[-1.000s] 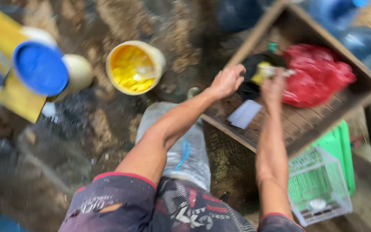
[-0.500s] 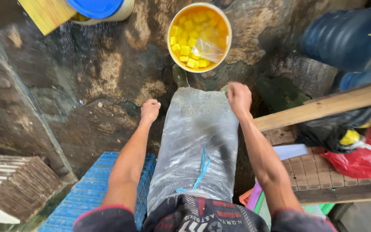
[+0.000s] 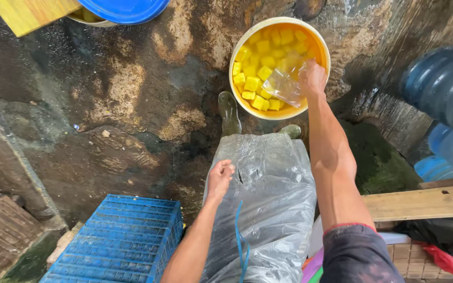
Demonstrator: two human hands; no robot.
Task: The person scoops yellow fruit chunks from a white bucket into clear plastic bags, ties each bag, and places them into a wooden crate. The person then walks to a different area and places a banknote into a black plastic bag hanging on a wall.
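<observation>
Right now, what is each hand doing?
Left hand: closed, resting on the clear plastic apron.
Right hand: holding a clear plastic bag.

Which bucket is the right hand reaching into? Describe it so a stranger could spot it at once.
Start at the wet, stained floor, ahead of the plastic apron on the person's lap. The bucket is the round, cream-rimmed one just past the boots, where the right hand holds a clear plastic bag. Unlike the blue-lidded bucket at top left, it is open and full of yellow cubes.

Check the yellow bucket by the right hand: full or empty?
Partly full. The yellow bucket holds yellow cubes in liquid, below the rim. The right hand holds a clear plastic bag over them.
</observation>
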